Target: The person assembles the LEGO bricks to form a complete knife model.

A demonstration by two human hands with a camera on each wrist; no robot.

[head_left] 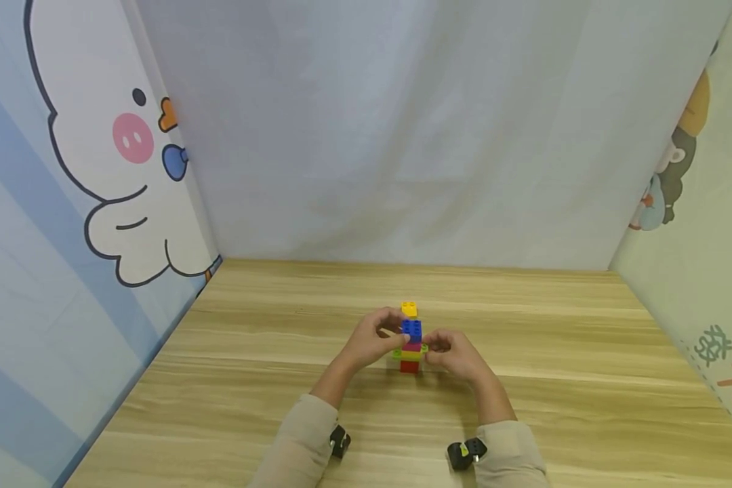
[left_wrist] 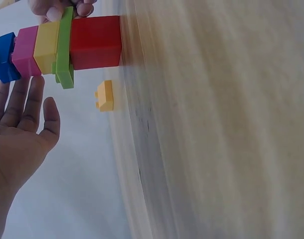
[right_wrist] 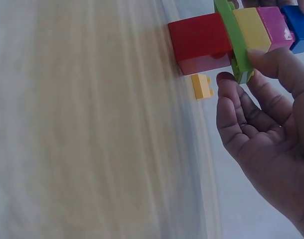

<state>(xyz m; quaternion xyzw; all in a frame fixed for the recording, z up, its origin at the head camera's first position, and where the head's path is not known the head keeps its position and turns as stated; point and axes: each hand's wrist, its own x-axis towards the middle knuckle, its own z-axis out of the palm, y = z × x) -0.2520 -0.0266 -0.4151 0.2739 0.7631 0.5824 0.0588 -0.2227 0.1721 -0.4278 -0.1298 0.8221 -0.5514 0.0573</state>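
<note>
A tower of toy building bricks stands upright on the table. From the bottom it has a red brick (left_wrist: 96, 42), a long flat green brick (left_wrist: 65, 52), a yellow brick (left_wrist: 46, 47), a pink brick (left_wrist: 26, 52) and a blue brick (head_left: 411, 329) on top. My left hand (head_left: 372, 342) pinches the blue brick from the left; a thin gap with studs shows between blue and pink. On the other side, my right hand (head_left: 457, 356) grips the green brick's right end between thumb and curled fingers.
A loose yellow brick (head_left: 409, 309) lies on the wooden table (head_left: 268, 298) behind the tower. A pale curtain (head_left: 372, 135) hangs at the back, with printed cloths (head_left: 36, 325) at both sides. Black devices (head_left: 461, 455) sit at both wrists.
</note>
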